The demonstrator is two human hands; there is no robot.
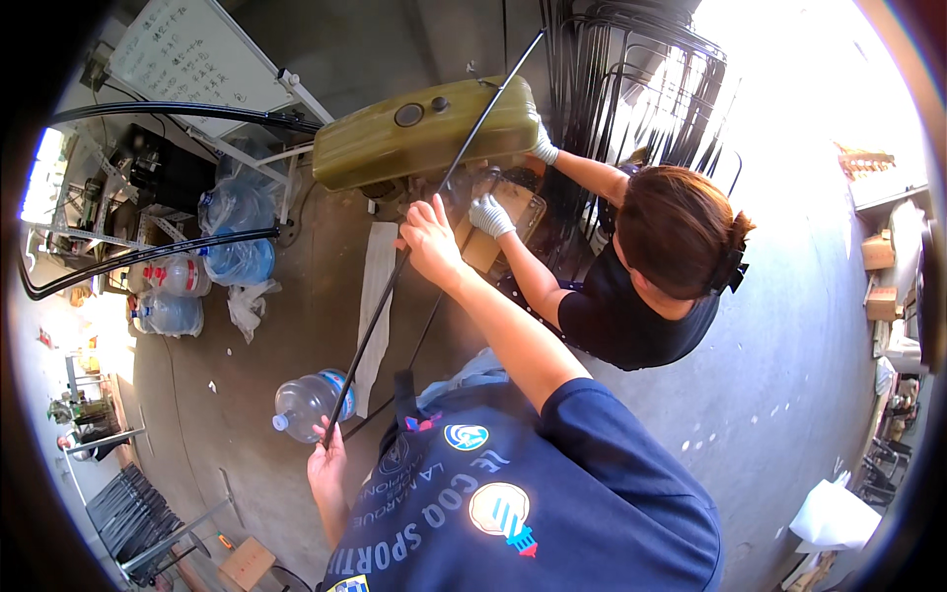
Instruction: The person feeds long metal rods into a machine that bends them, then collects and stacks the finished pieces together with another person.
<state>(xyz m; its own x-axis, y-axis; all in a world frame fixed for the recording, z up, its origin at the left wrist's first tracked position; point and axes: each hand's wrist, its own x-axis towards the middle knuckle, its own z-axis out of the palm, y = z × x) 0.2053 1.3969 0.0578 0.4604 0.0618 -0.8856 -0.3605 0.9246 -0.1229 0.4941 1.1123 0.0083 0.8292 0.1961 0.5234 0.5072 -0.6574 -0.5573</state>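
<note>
A long thin black metal rod (373,331) slants from low on the left up past a green machine housing (434,128). Near its lower end, my left hand (327,472) pinches the rod between thumb and fingers. Farther up, my right hand (432,242) is closed around it, close to the front of the machine. A second dark thin bar (426,331) runs roughly alongside, below my right arm; whether the two are joined is hidden. Under the housing, a co-worker's gloved hand (490,215) is beside a small wooden board (483,249), and their other gloved hand touches the housing's right end.
The co-worker (656,266) sits close on my right. Many black bent tube frames (631,79) lean behind them. A clear water bottle (306,403) lies on the floor near my left hand. Bent black tubes (148,259) jut in from the left. A whiteboard (197,64) stands far left.
</note>
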